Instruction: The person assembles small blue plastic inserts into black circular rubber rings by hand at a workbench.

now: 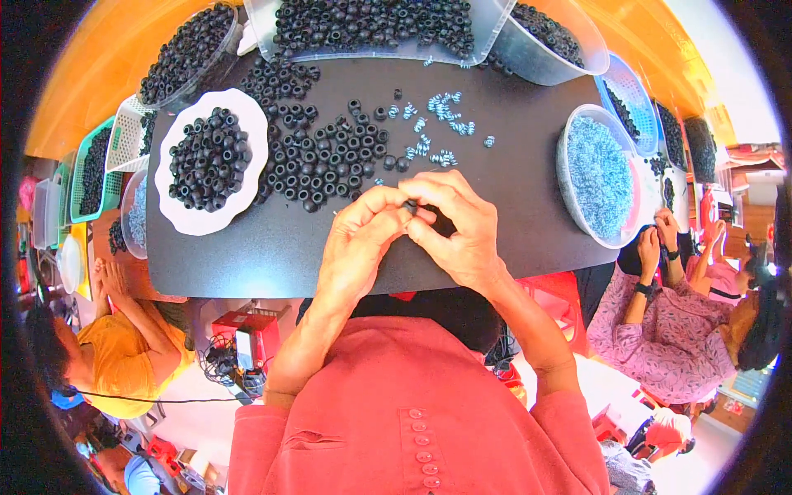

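Note:
Over the near edge of the dark table [511,206], my left hand [356,239] and my right hand [462,227] meet at the fingertips. Between them they pinch a small black plastic part [410,206], mostly covered by the fingers. Just beyond my hands lies a loose spread of black ring-like plastic parts [326,161], each with a hole. Small shiny metal springs [445,107] are scattered to the right of that spread. Left of my hands, a white scalloped plate [188,216] holds a heap of black round parts [210,161].
A clear bowl of springs [601,181] stands at the table's right. Clear tubs of black parts [371,25] line the far edge. A green basket [109,169] is at far left. People work on both sides, one in a yellow shirt [132,355], another in a patterned top [660,338].

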Available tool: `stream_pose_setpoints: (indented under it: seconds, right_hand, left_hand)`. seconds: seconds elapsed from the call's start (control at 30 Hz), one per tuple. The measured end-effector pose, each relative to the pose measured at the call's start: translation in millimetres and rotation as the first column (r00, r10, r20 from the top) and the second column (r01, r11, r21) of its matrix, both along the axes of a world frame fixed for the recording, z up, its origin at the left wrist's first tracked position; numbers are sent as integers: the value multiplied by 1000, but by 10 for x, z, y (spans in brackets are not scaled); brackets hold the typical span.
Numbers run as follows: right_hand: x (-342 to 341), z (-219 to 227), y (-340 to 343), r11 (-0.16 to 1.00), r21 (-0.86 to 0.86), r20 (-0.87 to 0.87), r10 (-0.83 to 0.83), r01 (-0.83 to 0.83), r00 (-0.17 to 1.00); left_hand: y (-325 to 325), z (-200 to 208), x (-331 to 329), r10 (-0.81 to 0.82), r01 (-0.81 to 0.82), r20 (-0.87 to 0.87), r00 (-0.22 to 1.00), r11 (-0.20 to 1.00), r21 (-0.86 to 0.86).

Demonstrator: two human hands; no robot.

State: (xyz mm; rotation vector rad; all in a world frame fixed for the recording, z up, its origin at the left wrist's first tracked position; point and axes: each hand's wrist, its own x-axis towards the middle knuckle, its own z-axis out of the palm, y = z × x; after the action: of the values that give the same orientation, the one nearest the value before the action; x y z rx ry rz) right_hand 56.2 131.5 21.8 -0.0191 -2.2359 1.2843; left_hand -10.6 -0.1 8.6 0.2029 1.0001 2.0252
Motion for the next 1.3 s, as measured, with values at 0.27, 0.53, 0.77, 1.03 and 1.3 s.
stream_pose_setpoints:
  seconds: [0.27,0.53,0.77,1.03,1.3]
  right_hand:
    - [32,14,23,989,147,-30,-13,17,999]
    - [-241,776,1342,777,386,-122,-491,497,863]
    - [-684,732,1623,777,376,-299,-414,505,860]
    - [-946,-95,1431,680,659,-126,-321,321,939]
    - [-1116,-39,1187,908,394,-63,-128,142,990]
  left_hand:
    - [-31,-75,19,47,-47,11,999,999,8]
    - [-37,-38,10,-12,23,-123,992,996,83]
    - [-43,-59,2,-4,9,-65,998,996,84]
    - [-18,-38,20,-16,19,-37,999,995,102]
    - [-59,-36,0,-60,62,-41,997,997,48]
